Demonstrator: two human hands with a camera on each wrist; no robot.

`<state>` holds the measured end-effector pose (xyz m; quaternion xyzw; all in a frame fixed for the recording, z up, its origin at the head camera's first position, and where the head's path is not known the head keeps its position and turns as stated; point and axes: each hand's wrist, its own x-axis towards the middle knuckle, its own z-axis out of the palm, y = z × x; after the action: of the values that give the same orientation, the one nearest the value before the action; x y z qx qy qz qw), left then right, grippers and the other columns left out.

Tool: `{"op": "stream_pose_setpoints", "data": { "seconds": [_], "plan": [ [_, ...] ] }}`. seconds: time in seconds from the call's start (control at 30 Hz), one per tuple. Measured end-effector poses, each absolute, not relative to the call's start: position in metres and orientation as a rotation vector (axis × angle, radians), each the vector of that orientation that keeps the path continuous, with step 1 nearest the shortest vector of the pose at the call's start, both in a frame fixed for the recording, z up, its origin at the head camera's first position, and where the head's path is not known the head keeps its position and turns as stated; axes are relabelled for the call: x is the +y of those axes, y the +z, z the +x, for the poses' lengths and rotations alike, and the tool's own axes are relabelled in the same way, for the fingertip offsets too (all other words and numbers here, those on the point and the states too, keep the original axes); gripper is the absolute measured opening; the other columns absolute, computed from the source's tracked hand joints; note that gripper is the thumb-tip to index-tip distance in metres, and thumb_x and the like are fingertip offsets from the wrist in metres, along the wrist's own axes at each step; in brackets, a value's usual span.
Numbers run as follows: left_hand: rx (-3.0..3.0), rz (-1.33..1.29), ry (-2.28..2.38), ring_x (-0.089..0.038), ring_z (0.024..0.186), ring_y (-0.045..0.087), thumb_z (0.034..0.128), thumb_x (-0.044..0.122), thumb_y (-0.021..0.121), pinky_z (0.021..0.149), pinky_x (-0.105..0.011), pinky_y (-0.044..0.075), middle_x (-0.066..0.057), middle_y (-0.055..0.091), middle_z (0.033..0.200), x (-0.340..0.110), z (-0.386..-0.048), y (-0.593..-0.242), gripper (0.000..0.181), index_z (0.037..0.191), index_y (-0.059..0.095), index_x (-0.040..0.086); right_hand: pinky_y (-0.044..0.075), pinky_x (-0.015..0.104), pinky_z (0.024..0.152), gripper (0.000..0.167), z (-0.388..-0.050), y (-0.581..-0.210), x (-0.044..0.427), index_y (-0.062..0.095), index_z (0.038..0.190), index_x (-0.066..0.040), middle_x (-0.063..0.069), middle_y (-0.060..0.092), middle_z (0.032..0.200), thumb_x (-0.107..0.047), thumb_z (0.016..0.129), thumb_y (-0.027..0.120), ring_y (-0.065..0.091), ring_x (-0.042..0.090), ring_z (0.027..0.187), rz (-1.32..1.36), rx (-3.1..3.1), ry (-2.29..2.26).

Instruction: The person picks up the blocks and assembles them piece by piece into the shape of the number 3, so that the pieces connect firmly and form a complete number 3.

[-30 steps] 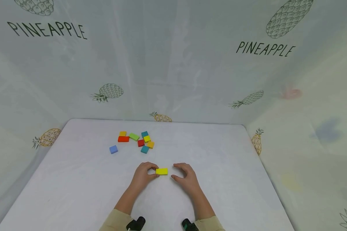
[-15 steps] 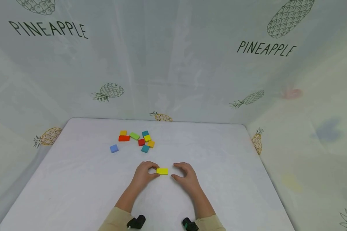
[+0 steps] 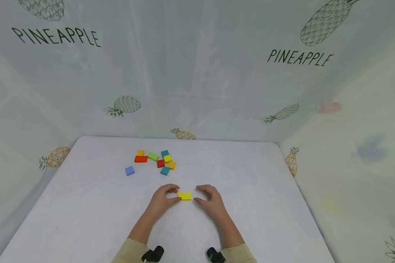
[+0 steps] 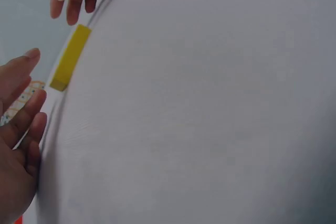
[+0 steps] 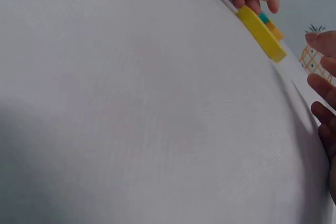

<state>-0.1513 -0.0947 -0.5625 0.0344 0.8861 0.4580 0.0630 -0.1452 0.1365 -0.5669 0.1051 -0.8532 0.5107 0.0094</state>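
A flat yellow block [image 3: 184, 196] lies on the white table between the two hands. At its left end is my left hand [image 3: 162, 197], fingers loosely bent and parted around that end without a grip. The left wrist view shows a gap between the left fingers [image 4: 27, 116] and the yellow block [image 4: 71, 59]. My right hand [image 3: 214, 201] stands to the right of the block, thumb and fingers spread apart, holding nothing. In the right wrist view, the right fingers [image 5: 324, 90] are clear of the yellow block [image 5: 261, 34].
Farther back on the white table [image 3: 250, 190] lie several coloured blocks, among them a red one [image 3: 140, 159], a light green one [image 3: 153, 156] and a teal one [image 3: 165, 171]. A blue block [image 3: 130, 170] lies apart to their left. A pineapple-print cloth [image 3: 197, 73] hangs behind.
My left hand has let go of the yellow block; its fingers have parted from the block's left end. The block and my right hand have hardly moved.
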Motion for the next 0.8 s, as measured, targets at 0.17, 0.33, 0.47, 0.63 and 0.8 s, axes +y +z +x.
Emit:
{"op": "stream_pose_setpoints", "data": {
  "seconds": [0.17, 0.33, 0.47, 0.63, 0.8],
  "plan": [
    [2.726, 0.06, 1.427, -0.016, 0.095, 0.056, 0.0814, 0.023, 0.081, 0.088, -0.039, 0.048, 0.008, 0.064, 0.1, -0.106, -0.152, -0.555, 0.038, 0.116, 0.067, 0.019, 0.044, 0.043, 0.096, 0.039, -0.158, -0.558, 0.128, 0.068, 0.119, -0.013, -0.003, 0.063, 0.118, -0.022, 0.082, 0.079, 0.055, 0.023, 0.111, 0.384, -2.685, 1.584],
    [2.769, 0.021, 1.402, -0.018, 0.098, 0.056, 0.0821, 0.022, 0.08, 0.089, -0.039, 0.048, 0.005, 0.065, 0.103, -0.119, -0.153, -0.545, 0.038, 0.118, 0.067, 0.016, 0.045, 0.044, 0.095, 0.039, -0.175, -0.548, 0.115, 0.067, 0.121, -0.01, -0.001, 0.063, 0.118, -0.019, 0.084, 0.078, 0.055, 0.024, 0.11, 0.437, -2.723, 1.602],
    [2.754, -0.023, 1.417, -0.02, 0.101, 0.056, 0.0838, 0.022, 0.079, 0.091, -0.042, 0.048, 0.001, 0.065, 0.106, -0.129, -0.154, -0.537, 0.04, 0.121, 0.066, 0.015, 0.043, 0.045, 0.098, 0.039, -0.186, -0.54, 0.102, 0.066, 0.122, -0.01, -0.002, 0.063, 0.119, -0.02, 0.086, 0.077, 0.055, 0.024, 0.112, 0.445, -2.768, 1.637],
    [2.733, -0.076, 1.447, -0.022, 0.104, 0.055, 0.0862, 0.023, 0.076, 0.094, -0.043, 0.046, -0.003, 0.065, 0.11, -0.139, -0.155, -0.533, 0.041, 0.124, 0.064, 0.014, 0.043, 0.044, 0.099, 0.039, -0.197, -0.536, 0.084, 0.066, 0.124, -0.012, -0.003, 0.062, 0.119, -0.021, 0.087, 0.076, 0.054, 0.023, 0.113, 0.412, -2.833, 1.673],
    [2.735, -0.119, 1.469, -0.023, 0.106, 0.055, 0.0876, 0.023, 0.075, 0.096, -0.045, 0.045, -0.005, 0.065, 0.112, -0.148, -0.154, -0.532, 0.041, 0.125, 0.063, 0.012, 0.044, 0.04, 0.096, 0.039, -0.208, -0.536, 0.066, 0.067, 0.123, -0.015, -0.006, 0.062, 0.118, -0.023, 0.087, 0.075, 0.054, 0.02, 0.11, 0.37, -2.892, 1.666]
  ]
}}
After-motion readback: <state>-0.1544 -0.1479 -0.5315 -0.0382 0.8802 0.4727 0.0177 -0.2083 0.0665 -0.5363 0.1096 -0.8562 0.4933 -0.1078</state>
